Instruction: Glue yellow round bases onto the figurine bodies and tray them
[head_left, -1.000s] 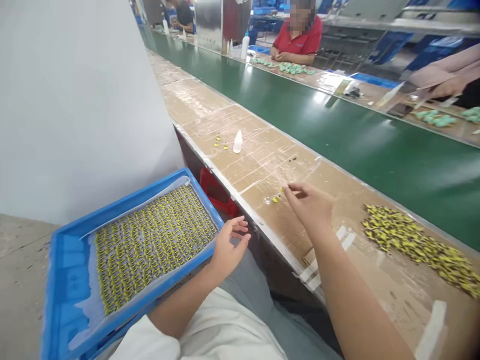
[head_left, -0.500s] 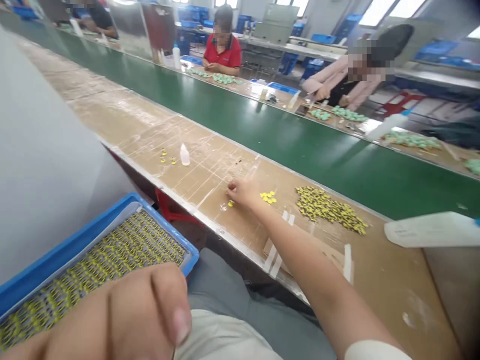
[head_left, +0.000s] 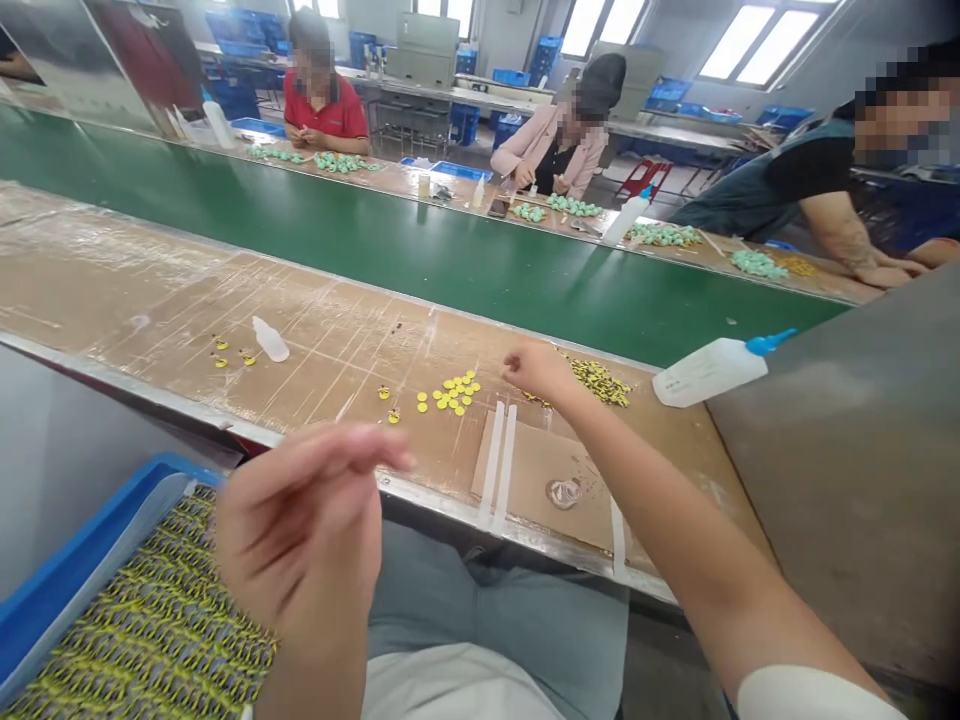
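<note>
Two bare hands out: right hand (head_left: 540, 370) hangs above the counter (head_left: 150, 370) beside a heap of black-and-yellow pieces (head_left: 604, 382), fingers curled in; no telling whether a piece is pinched there. Left hand (head_left: 307, 540) raised close to the camera, blurred, fingers half bent; unclear if they hold anything. Loose cluster of yellow discs (head_left: 454, 398) on the counter, left of the right hand; two small yellow-and-black assemblies (head_left: 394, 416) just beside it. Discs look thin, light, stiff, perhaps slick; likely best taken by the rim, thumb against forefinger. Heaped pieces probably very light and apt to cling together; pinch singly, gently. Blue tray (head_left: 112, 520) low at left, filled with rows of similar pieces (head_left: 150, 610). Counter brown, scuffed, streaked; cardboard pad (head_left: 540, 450) under white tape strips (head_left: 491, 450). Blue-nozzled bottle (head_left: 712, 372) near a grey metal panel (head_left: 832, 450); small white bottle (head_left: 270, 342) farther left. Beyond: green conveyor belt (head_left: 375, 240), co-workers (head_left: 330, 110) by pale green pieces (head_left: 345, 162), bright windows (head_left: 772, 40).
</note>
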